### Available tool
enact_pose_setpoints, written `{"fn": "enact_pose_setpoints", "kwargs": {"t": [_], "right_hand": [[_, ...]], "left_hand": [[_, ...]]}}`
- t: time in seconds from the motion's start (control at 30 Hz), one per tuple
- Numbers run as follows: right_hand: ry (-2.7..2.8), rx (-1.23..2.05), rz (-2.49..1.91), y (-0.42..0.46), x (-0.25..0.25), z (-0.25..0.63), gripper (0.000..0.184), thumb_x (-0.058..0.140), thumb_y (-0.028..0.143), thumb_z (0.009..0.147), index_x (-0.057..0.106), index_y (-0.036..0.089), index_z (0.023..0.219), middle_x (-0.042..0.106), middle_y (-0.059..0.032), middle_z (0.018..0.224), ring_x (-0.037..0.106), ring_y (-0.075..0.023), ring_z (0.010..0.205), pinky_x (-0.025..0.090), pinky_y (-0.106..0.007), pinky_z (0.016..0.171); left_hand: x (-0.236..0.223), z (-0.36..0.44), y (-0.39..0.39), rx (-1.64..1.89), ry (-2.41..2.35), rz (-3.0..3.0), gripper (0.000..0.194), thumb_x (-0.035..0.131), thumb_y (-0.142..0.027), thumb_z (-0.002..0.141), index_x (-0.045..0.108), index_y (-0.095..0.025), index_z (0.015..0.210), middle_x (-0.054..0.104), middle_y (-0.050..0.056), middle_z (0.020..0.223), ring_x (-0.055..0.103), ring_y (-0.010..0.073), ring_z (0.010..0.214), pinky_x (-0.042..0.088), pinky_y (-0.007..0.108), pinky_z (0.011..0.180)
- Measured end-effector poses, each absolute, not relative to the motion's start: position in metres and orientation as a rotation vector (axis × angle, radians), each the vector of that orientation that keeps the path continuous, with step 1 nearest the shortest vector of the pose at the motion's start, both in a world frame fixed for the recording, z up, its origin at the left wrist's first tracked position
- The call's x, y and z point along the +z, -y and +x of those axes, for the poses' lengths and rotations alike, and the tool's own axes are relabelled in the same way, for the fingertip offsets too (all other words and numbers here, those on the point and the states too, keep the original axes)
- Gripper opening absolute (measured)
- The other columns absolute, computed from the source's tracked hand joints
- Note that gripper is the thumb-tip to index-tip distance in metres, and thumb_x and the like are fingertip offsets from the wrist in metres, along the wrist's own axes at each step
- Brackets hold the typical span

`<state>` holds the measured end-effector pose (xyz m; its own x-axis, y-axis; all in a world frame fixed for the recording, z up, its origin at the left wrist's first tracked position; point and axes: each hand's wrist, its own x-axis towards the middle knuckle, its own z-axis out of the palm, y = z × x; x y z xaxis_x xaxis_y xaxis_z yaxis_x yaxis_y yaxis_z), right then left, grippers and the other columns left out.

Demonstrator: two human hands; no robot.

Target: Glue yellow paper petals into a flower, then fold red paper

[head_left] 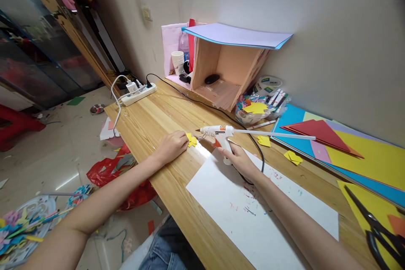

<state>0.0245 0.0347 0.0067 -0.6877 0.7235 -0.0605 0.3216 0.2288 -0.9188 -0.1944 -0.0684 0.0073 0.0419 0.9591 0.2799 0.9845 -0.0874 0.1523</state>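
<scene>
My right hand (241, 161) is wrapped round the grip of a white hot glue gun (218, 132), whose nozzle points left and whose glue stick juts out to the right. My left hand (172, 146) is closed, its fingertips pinching a small yellow paper piece (191, 140) down on the wooden table (158, 120), just left of the nozzle. The gun's black cord (190, 98) runs back to a white power strip (139, 93).
A white sheet (262, 215) lies under my right forearm. More yellow scraps (293, 157) lie nearby. Coloured paper sheets (354, 152) and black scissors (376, 230) are at the right. A wooden box (218, 71) and a bowl of scraps (253, 112) stand by the wall.
</scene>
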Motion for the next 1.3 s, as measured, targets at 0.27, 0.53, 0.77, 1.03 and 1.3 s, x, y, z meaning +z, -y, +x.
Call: {"fn": "enact_pose_setpoints", "kwargs": {"t": [0.27,0.53,0.77,1.03,1.3], "right_hand": [[2.14,1.517,-0.957,-0.034,0.015,0.026,0.034,0.046,0.048,0.08,0.061,0.018,0.079,0.053,0.0005,0.066,0.047,-0.0146,0.061,0.035,-0.024,0.055],[2.282,1.571,-0.934,-0.034,0.02,0.025,0.039,0.043,0.049,0.081,0.064,0.016,0.078,0.049,0.0012,0.062,0.045,-0.0129,0.058,0.033,-0.022,0.051],[2.306,1.572,-0.962,-0.033,0.024,0.018,0.037,0.042,0.046,0.081,0.065,0.017,0.083,0.05,0.0009,0.063,0.047,-0.0132,0.059,0.033,-0.022,0.051],[2.309,1.563,-0.96,-0.033,0.022,0.016,0.037,0.039,0.045,0.083,0.064,0.018,0.08,0.052,0.0002,0.068,0.048,-0.0138,0.064,0.035,-0.023,0.058],[2.303,1.594,-0.98,-0.032,0.021,0.015,0.035,0.039,0.043,0.083,0.062,0.017,0.082,0.052,0.0,0.069,0.05,-0.0139,0.063,0.036,-0.023,0.059]], "left_hand": [[0.002,-0.192,0.069,-0.936,2.305,-2.028,0.007,0.052,-0.018,0.074,0.059,-0.018,0.074,0.058,0.003,0.082,0.055,0.0151,0.077,0.043,0.027,0.067],[-0.004,-0.193,0.067,-1.123,2.353,-1.982,0.006,0.054,-0.018,0.073,0.059,-0.017,0.071,0.057,0.004,0.086,0.056,0.0152,0.08,0.045,0.029,0.073],[-0.004,-0.192,0.07,-1.065,2.3,-2.007,0.006,0.053,-0.019,0.074,0.059,-0.017,0.075,0.058,0.004,0.087,0.056,0.0153,0.082,0.045,0.029,0.074],[-0.001,-0.191,0.07,-1.013,2.293,-2.011,0.007,0.052,-0.019,0.075,0.058,-0.018,0.074,0.059,0.003,0.083,0.056,0.0151,0.08,0.045,0.028,0.072],[-0.007,-0.193,0.068,-1.124,2.377,-1.946,0.007,0.054,-0.018,0.072,0.062,-0.018,0.071,0.061,0.003,0.086,0.057,0.0147,0.079,0.046,0.026,0.07]]}}
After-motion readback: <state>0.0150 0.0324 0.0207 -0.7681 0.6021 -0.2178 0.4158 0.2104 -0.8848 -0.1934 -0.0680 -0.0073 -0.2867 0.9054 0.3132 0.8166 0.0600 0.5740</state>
